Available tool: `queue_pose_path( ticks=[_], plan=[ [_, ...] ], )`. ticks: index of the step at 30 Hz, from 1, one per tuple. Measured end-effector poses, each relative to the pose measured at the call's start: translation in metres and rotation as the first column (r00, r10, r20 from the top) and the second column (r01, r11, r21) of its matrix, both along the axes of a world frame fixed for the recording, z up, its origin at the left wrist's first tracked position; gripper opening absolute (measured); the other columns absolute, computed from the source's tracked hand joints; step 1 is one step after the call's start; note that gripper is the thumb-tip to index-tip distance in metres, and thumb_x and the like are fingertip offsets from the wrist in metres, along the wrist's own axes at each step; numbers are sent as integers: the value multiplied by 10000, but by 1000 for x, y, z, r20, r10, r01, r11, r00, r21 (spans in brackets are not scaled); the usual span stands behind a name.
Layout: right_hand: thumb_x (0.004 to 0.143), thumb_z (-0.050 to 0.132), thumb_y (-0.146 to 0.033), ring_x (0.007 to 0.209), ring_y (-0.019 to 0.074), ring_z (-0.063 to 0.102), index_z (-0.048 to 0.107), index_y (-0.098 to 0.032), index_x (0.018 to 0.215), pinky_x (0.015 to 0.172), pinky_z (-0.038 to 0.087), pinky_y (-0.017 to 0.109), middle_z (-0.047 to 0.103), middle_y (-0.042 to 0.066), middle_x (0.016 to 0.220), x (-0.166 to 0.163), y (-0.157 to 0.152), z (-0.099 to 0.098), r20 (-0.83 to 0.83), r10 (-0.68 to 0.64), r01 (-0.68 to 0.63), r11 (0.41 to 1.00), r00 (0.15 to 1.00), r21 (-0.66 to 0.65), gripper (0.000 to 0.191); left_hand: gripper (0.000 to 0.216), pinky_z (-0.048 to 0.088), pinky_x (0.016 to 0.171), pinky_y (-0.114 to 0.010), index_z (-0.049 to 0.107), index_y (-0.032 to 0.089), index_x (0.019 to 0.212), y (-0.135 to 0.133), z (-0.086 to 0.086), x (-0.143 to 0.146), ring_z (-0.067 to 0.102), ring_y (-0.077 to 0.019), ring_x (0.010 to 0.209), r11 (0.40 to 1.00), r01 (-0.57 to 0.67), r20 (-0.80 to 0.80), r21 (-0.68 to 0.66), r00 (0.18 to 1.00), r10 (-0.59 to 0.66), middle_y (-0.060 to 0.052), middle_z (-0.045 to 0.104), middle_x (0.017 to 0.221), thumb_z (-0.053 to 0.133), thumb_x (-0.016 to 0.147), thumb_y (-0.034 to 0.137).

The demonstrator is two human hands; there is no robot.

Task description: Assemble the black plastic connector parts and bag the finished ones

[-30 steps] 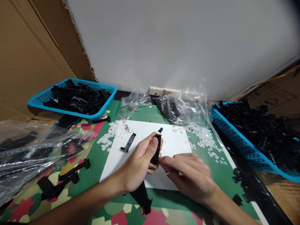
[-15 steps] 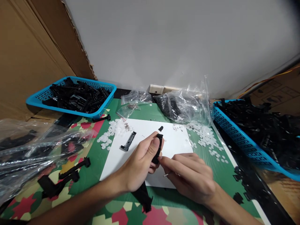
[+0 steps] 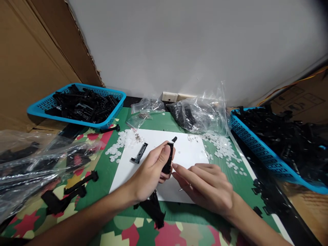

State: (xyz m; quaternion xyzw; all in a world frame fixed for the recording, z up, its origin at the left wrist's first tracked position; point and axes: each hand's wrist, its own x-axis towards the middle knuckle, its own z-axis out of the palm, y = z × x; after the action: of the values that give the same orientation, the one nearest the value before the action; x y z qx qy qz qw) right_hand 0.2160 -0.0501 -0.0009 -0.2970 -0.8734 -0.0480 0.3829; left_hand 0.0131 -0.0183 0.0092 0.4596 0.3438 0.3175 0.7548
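Note:
My left hand (image 3: 150, 176) is closed round a narrow black plastic part (image 3: 169, 159), held upright over a white sheet (image 3: 189, 153). My right hand (image 3: 205, 186) sits just right of it, fingertips pinched at the part's lower end, with a thin metal pin (image 3: 180, 189) showing under the fingers. Another black part (image 3: 139, 153) lies flat on the sheet to the left. A small black piece (image 3: 174, 139) lies near the sheet's far edge.
Blue baskets of black parts stand at the far left (image 3: 77, 102) and right (image 3: 258, 150). Clear bags (image 3: 202, 114) lie at the back, a crumpled one (image 3: 38, 160) at left. White washers (image 3: 222, 148) and loose black parts (image 3: 69, 193) are scattered on the green mat.
Both hands with the black part have shifted slightly left and away from me; the right fingertips stay at the part's lower end.

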Motion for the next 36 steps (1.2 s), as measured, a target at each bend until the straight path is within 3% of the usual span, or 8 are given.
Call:
queue_pose_path(
  ticks=[5, 8, 14, 20, 24, 28, 32, 36],
  plan=[
    [973, 655, -73, 523, 83, 533, 616, -164, 1433, 543, 438, 238, 661, -37, 709, 6, 6, 1, -77, -158, 157, 987, 984, -20, 471, 459, 156, 465, -162, 459, 233, 1021, 2, 0, -2, 232, -52, 515, 1000, 10, 35, -21, 999, -9, 72, 404, 721, 477, 1024, 692],
    [995, 632, -84, 515, 66, 502, 600, -180, 1465, 504, 388, 217, 646, -45, 724, 11, 12, 1, 2, -211, 211, 976, 978, -47, 481, 448, 158, 470, -173, 492, 222, 1003, 0, 2, -3, 194, -55, 505, 997, 79, 40, -9, 996, -78, 77, 375, 682, 421, 1058, 660],
    [984, 627, -45, 665, 81, 601, 686, -181, 1309, 562, 428, 203, 677, 12, 839, 13, 15, -1, 12, -120, 119, 992, 993, 44, 358, 524, 209, 503, -203, 651, 192, 1175, 0, 3, -4, 235, -74, 548, 991, 126, -83, 36, 989, -123, 53, 406, 711, 453, 1049, 660],
    [992, 530, 12, 664, 112, 548, 674, -125, 1281, 589, 425, 241, 638, 35, 811, 21, 11, -2, 97, -53, 41, 991, 994, 125, 351, 677, 258, 519, -225, 558, 166, 1494, 4, 4, -5, 290, -93, 519, 983, 178, -129, 49, 977, -171, 72, 355, 631, 404, 1061, 664],
    [992, 548, 6, 643, 105, 554, 664, -148, 1246, 582, 408, 245, 675, 27, 849, 33, 16, -4, 229, -166, 147, 984, 959, 99, 318, 594, 448, 654, -276, 569, 272, 1475, 7, 4, -10, 547, -165, 719, 962, 57, -282, 265, 959, 21, -25, 603, 826, 326, 1085, 648],
    [998, 527, -9, 611, 100, 554, 685, -171, 1163, 516, 349, 271, 695, 25, 923, 44, 24, -6, 347, -280, 282, 958, 895, 46, 281, 477, 505, 992, -400, 590, 297, 1426, 13, -5, -12, 603, -264, 1176, 807, 74, -453, 586, 856, 251, -92, 649, 1319, 649, 999, 499],
    [1041, 497, -84, 601, 115, 557, 707, -166, 1123, 479, 296, 297, 659, 39, 904, 47, 26, -6, 416, -277, 322, 946, 866, -40, 240, 639, 535, 953, -395, 559, 270, 1431, 16, -19, -9, 670, -240, 1086, 753, 77, -502, 654, 789, 355, -54, 725, 1175, 838, 856, 275],
    [1068, 472, -130, 586, 129, 551, 717, -164, 1113, 479, 281, 308, 641, 44, 877, 43, 24, -8, 446, -220, 298, 948, 868, -112, 251, 334, 557, 917, -359, 692, 252, 1220, 15, -28, -8, 711, -203, 1022, 690, 96, -471, 717, 797, 378, -21, 753, 1092, 801, 906, 215]
  ],
)
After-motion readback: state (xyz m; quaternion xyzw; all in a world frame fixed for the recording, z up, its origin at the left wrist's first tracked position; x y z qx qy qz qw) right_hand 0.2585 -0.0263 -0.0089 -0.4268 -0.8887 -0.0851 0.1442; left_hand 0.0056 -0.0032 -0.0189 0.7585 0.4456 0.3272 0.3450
